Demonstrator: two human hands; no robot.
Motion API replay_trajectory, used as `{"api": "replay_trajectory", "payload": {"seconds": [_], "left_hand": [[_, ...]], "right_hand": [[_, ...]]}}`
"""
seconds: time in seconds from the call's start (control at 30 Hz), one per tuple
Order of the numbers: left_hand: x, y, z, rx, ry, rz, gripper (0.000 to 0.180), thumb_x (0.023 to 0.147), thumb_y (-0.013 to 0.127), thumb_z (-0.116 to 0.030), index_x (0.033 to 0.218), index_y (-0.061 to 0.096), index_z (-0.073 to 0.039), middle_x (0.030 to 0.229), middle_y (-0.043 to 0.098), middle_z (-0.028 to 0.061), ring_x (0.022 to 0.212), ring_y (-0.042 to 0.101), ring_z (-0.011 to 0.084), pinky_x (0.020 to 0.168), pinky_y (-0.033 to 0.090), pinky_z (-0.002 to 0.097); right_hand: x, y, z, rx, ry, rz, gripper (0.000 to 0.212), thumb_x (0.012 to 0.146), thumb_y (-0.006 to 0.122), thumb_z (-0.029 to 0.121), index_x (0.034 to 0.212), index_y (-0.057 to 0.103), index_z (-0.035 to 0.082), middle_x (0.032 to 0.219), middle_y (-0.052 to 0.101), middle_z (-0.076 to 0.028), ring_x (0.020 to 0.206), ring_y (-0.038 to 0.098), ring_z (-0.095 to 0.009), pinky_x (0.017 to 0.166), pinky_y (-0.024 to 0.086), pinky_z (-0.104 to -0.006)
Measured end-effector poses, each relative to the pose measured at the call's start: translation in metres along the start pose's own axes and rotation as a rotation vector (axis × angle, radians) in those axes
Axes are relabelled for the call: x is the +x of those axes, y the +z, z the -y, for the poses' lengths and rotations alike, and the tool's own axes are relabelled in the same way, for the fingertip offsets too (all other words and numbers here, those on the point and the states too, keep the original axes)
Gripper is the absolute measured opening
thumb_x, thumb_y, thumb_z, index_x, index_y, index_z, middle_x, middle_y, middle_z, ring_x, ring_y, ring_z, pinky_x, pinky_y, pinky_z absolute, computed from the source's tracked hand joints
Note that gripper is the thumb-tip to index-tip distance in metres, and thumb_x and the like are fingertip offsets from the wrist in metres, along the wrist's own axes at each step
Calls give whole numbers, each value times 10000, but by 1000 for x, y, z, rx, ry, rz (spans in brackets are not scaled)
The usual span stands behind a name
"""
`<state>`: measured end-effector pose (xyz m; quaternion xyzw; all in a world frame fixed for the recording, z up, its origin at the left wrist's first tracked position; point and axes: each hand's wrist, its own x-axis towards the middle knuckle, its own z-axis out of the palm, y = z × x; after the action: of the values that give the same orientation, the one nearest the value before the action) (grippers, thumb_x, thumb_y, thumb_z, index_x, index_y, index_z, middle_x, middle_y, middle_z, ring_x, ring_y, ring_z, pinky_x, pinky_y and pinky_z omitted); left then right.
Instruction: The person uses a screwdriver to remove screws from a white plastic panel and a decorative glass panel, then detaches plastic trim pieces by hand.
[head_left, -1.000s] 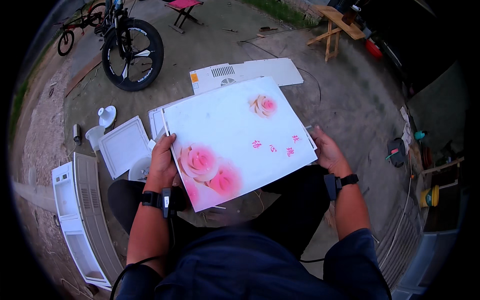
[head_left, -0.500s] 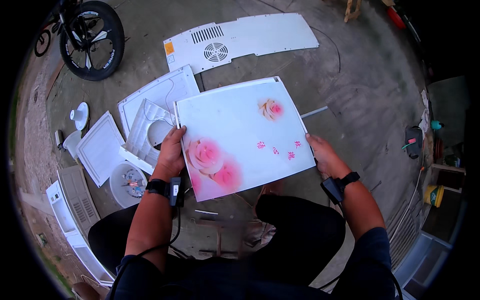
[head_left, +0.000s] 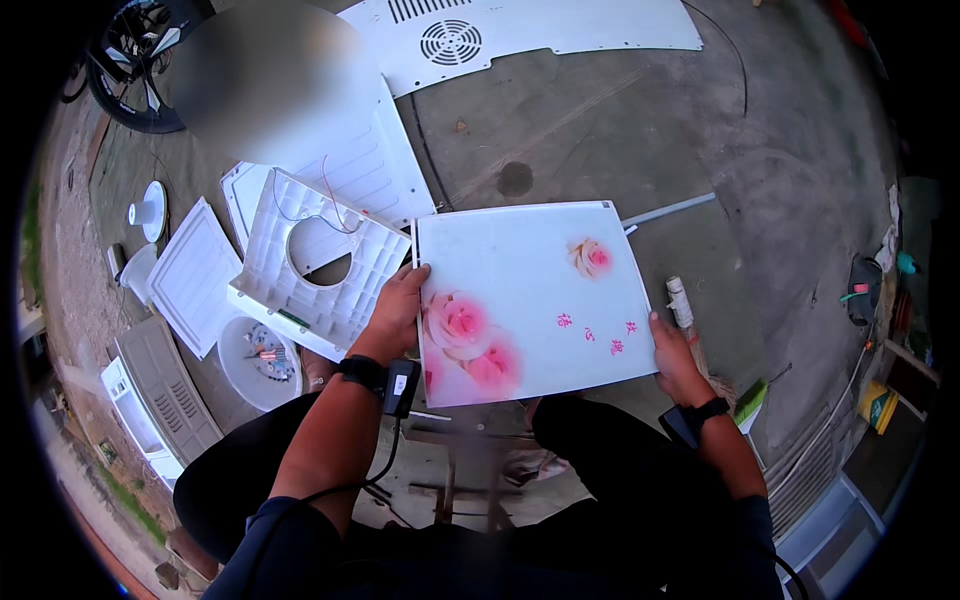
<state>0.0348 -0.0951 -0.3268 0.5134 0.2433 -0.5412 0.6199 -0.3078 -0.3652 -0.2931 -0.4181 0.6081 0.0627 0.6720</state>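
Observation:
A white, glossy rectangular panel [head_left: 545,330] printed with pink roses and a few pink characters is held over my lap, its printed face turned up. My left hand [head_left: 393,315] grips its left edge, the thumb on top and the other fingers mostly hidden. At the right edge, low down, my right hand [head_left: 678,358] clasps it the same way. A darker strip shows along the panel's left side. Just left of my left hand lies a white ribbed plastic frame [head_left: 262,272] with a large round hole and thin wires across it.
A white tub [head_left: 237,367] with small parts stands left of my leg. Flat white panels [head_left: 197,285] lie beyond it. Farther off are a long vented panel [head_left: 600,25] and a bicycle wheel [head_left: 140,95]. A broom [head_left: 680,300] lies on the right. One upper-left patch is blurred.
The view has shifted, and the rose panel with both hands now appears farther right. More of the holed frame and a broom have come into sight. Both hands keep their grip.

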Motion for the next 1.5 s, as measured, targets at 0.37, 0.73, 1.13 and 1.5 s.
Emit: {"api": "replay_trajectory", "payload": {"seconds": [0.37,0.73,1.13,1.5], "left_hand": [[1,-1,5,122,-38,-95,340,1024,456,-136,1316,458,37,1157,609,154,974,649,226,839,583,361],[1,-15,9,93,-30,-33,457,1008,425,-43,1452,333,23,1250,569,174,1072,620,262,925,548,407],[-6,-25,6,-114,-103,19,501,1034,410,-90,1508,267,-19,1350,517,189,1147,602,291,988,518,454],[-13,-25,9,-82,-66,35,499,1048,431,-160,1510,280,-43,1353,522,171,1171,591,268,1004,505,433]], "right_hand": [[-10,7,14,110,53,108,398,1020,518,282,1261,560,-32,1174,669,-116,1057,641,-187,944,492,-327],[-10,12,12,69,155,116,424,1013,533,308,1275,557,-24,1208,655,-117,1083,634,-215,955,494,-365],[-1,11,3,290,155,124,478,989,566,316,1306,537,-41,1256,634,-150,1138,603,-259,1017,450,-392],[2,12,8,301,174,208,477,996,555,305,1304,534,-60,1264,630,-160,1150,608,-255,1019,461,-386]]}}
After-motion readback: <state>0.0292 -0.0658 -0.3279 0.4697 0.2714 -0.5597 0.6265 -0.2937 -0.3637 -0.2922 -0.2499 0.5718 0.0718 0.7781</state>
